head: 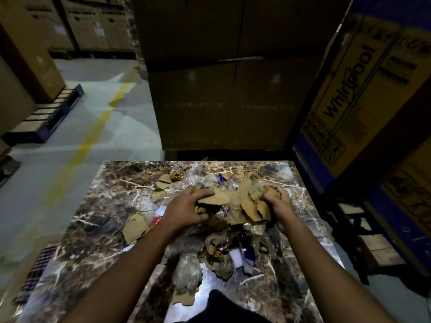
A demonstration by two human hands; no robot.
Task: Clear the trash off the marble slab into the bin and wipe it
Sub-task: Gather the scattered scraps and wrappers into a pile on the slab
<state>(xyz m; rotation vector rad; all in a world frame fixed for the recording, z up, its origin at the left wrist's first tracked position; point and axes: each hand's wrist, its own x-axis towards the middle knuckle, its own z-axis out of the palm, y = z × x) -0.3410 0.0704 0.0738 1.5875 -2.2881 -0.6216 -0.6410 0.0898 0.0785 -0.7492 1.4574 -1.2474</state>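
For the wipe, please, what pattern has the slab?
Brown marble slab with white veins, head view.

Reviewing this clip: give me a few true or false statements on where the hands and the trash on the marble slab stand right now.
1. Both hands grip trash. True: the left hand and the right hand curl round torn brown cardboard scraps.
2. The brown veined marble slab is wiped clean. False: cardboard and crumpled clear plastic wrap still litter it.
3. A bin stands on the slab. False: no bin is in view.
4. A printed yellow and blue cardboard carton stands on the right. True.
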